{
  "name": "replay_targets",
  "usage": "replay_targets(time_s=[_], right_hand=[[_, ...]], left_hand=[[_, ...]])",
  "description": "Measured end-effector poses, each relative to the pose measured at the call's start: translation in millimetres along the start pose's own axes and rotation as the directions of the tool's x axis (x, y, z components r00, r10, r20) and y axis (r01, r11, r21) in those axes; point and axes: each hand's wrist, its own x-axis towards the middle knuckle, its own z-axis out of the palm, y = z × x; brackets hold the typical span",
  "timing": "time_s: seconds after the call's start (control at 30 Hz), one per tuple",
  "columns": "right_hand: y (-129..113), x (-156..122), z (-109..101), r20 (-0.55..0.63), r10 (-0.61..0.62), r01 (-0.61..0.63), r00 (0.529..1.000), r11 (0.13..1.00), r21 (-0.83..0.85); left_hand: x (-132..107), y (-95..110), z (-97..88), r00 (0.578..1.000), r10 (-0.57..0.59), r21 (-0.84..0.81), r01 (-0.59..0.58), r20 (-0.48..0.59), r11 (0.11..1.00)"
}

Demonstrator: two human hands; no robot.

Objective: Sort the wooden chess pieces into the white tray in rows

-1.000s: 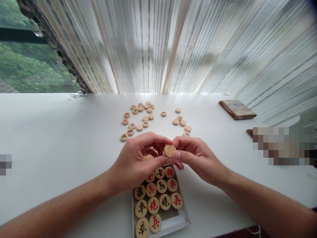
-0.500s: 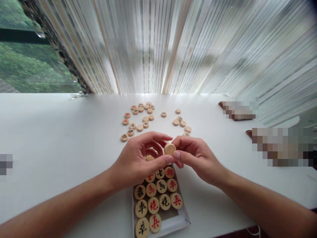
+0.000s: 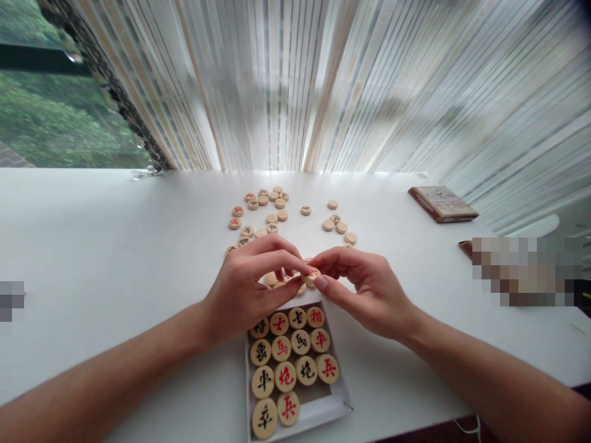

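Wooden disc (image 3: 313,276) held low over table (image 3: 115,246), just beyond far end of white tray (image 3: 344,403). Left hand (image 3: 242,289) and right hand (image 3: 367,286) meet on it, thumb and forefinger of each pinched narrow around rim. Tray holds rows of lettered pieces (image 3: 286,376). Loose pieces (image 3: 258,200) scattered farther out. Brown box (image 3: 442,203) far right.

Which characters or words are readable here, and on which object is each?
"兵" red: third-row rightmost piece in the box.
"卒" black: nearest piece.
"炮" red: third-row second piece.
"相" red: back-row rightmost piece.
Other box pieces: unsure.
Held piece, loose pieces, book cover: too small or blurred.
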Motion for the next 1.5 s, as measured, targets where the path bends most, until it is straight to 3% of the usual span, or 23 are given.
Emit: replay_targets(time_s=[0.2, 0.47, 0.67, 0.8, 0.97, 1.13, 1.5], right_hand=[[3, 0, -2, 0.026, -0.036, 0.037, 0.999, 0.998, -0.05], [-1, 2, -14, 0.156, -0.04, 0.061, 0.987, 0.99, -0.131], [-5, -5, -11, 0.148, -0.101, 0.125, 0.984, 0.979, -0.159], [-15, -13, -3, 0.286, -0.173, 0.235, 0.942, 0.952, -0.197], [-25, -21, 9, 0.457, -0.259, 0.381, 0.851, 0.904, -0.196], [-28, -27, 16, 0.584, -0.264, 0.431, 0.768, 0.887, -0.166], [-23, -34, 22, 0.64, -0.273, 0.506, 0.718, 0.837, -0.21]], left_hand=[[-1, -1, -2.2, 0.995, 0.088, 0.096, -0.091, 0.042, 0.991], [-1, -2, -3.2, 0.988, 0.108, 0.071, -0.117, 0.111, 0.991], [-2, -10, -5.5, 0.996, -0.039, -0.033, 0.036, -0.077, 0.999], [-4, -21, -6.7, 0.977, -0.104, 0.0, 0.105, -0.185, 0.994], [-7, -26, -3.7, 0.984, -0.037, 0.051, 0.047, -0.172, 0.998], [-8, -26, -1.1, 0.989, 0.022, 0.069, -0.012, -0.146, 0.998], [-8, -28, -0.7, 0.989, 0.043, 0.08, -0.032, -0.144, 0.996]])
